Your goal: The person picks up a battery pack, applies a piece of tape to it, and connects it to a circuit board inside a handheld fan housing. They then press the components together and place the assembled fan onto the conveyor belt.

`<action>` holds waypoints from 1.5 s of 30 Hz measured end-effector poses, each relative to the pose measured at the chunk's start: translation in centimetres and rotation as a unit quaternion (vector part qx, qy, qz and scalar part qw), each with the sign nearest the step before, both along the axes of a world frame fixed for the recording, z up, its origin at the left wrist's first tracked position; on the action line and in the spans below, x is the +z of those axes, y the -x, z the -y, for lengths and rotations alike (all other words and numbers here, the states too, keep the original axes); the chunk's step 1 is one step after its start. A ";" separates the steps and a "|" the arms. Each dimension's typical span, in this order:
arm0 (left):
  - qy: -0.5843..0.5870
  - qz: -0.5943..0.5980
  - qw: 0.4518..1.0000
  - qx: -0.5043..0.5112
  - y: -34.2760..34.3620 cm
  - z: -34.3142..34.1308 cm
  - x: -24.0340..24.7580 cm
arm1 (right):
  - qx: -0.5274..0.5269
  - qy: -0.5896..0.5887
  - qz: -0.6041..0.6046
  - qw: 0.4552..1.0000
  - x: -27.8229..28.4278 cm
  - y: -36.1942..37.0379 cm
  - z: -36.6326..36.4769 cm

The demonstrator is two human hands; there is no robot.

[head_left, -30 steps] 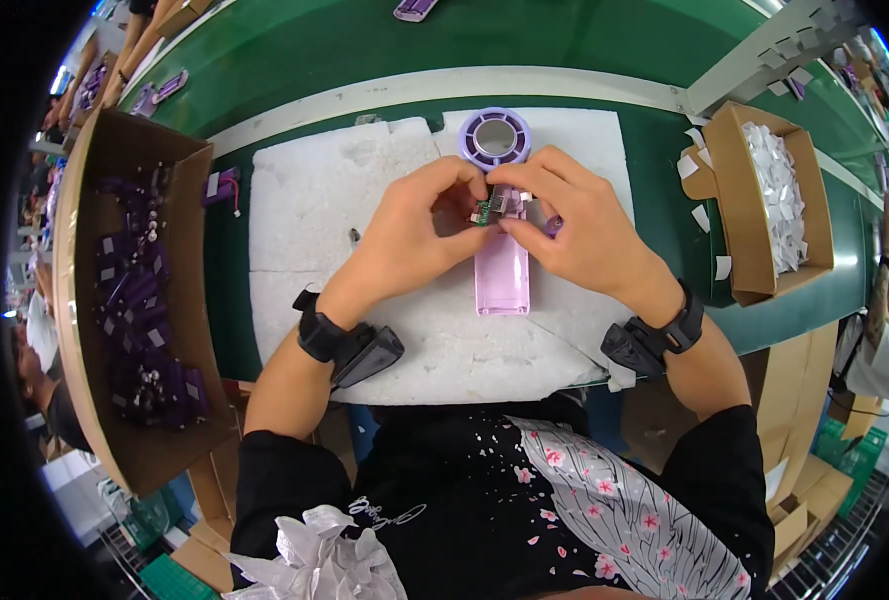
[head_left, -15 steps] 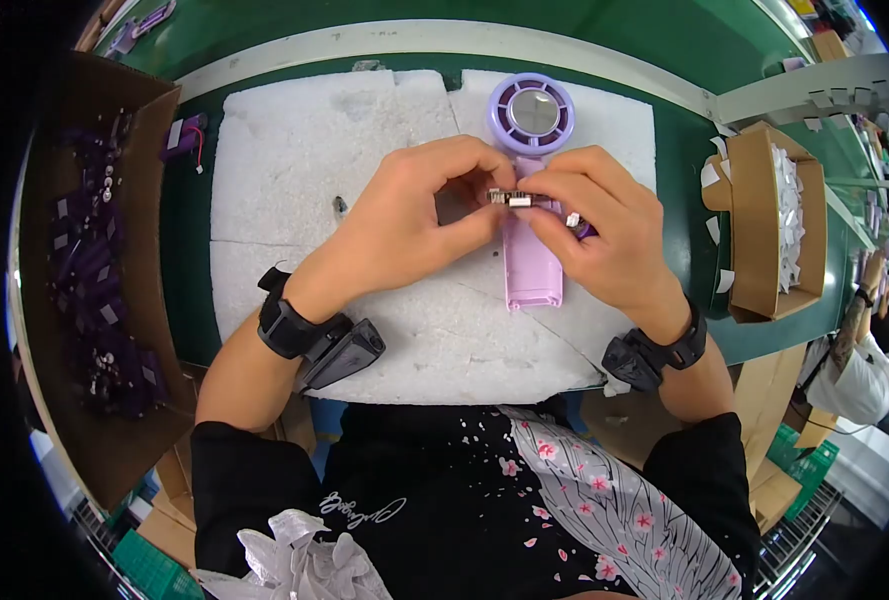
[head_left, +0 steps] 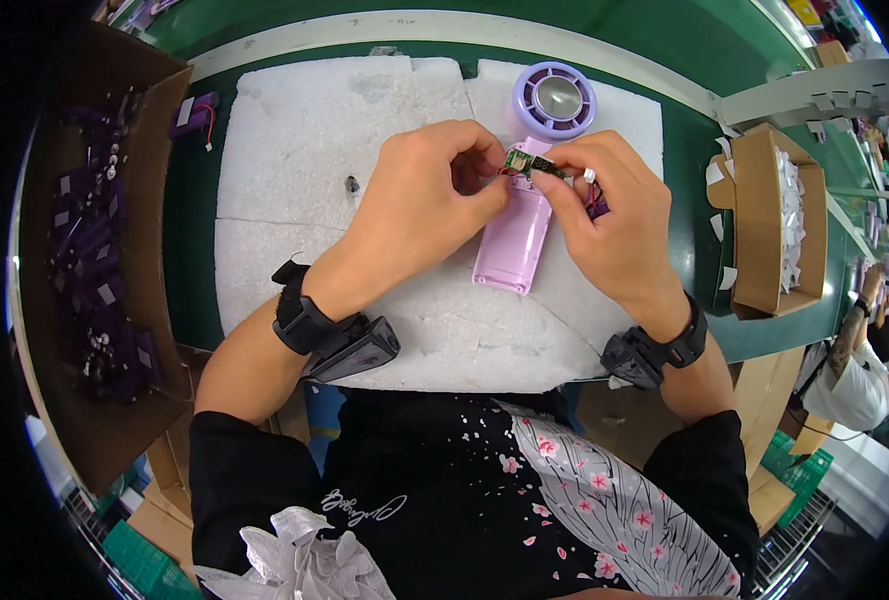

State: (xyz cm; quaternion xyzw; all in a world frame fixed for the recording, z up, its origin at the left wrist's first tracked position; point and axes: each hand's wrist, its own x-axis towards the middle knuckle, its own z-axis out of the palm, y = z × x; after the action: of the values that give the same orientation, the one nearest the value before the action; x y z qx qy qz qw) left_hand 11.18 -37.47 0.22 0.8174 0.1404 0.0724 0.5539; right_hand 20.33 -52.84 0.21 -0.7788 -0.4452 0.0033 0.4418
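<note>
A small green circuit board (head_left: 520, 161) is pinched between the thumb and fingers of my right hand (head_left: 614, 215). Closed at the board's left end, my left hand (head_left: 419, 195) has thin red and dark wires (head_left: 509, 172) at its fingertips. A white plug (head_left: 590, 175) and part of a purple battery (head_left: 598, 208) show by my right palm, the rest hidden. Beneath both hands lies a handheld fan, with its pink hollow handle (head_left: 512, 240) pointing toward me and its round lilac head (head_left: 554, 101) at the far end.
White foam sheets (head_left: 294, 160) cover the green bench. On the left stands a cardboard box (head_left: 159, 130) of purple batteries; one wired battery (head_left: 192, 116) lies beside it. A carton (head_left: 754, 220) of white pieces stands at the right. Another person (head_left: 854, 375) sits far right.
The circuit board has been tilted so its green face shows. The fan's handle end has swung left and its head right. My left hand has shifted slightly right.
</note>
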 end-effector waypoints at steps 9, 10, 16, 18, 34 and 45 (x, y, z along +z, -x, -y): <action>0.009 -0.012 1.000 0.005 0.3 0.0 0.1 | -0.029 0.023 -0.078 0.996 0.0 0.1 0.1; 0.009 -0.013 1.000 -0.001 0.3 0.0 0.1 | -0.024 0.025 -0.071 0.997 0.0 0.0 0.0; -0.024 -0.009 0.998 -0.059 0.1 -0.8 0.4 | -0.004 0.045 -0.054 0.998 0.3 -0.2 0.3; -0.050 -0.034 0.993 -0.099 0.1 -1.1 0.7 | 0.004 0.046 -0.054 0.997 0.4 -0.2 0.4; 0.106 -0.012 0.991 -0.077 -0.1 -0.3 -0.2 | 0.030 0.035 0.012 0.999 0.3 0.1 0.5; 0.094 -0.015 0.994 -0.060 -0.1 0.1 -0.2 | -0.001 0.021 0.068 0.997 0.1 0.5 0.3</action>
State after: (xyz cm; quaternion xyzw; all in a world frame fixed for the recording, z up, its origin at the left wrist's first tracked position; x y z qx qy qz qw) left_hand 11.29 -37.52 0.00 0.7694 0.1058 0.0136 0.6298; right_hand 19.83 -53.12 0.34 -0.7867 -0.4731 -0.0409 0.3944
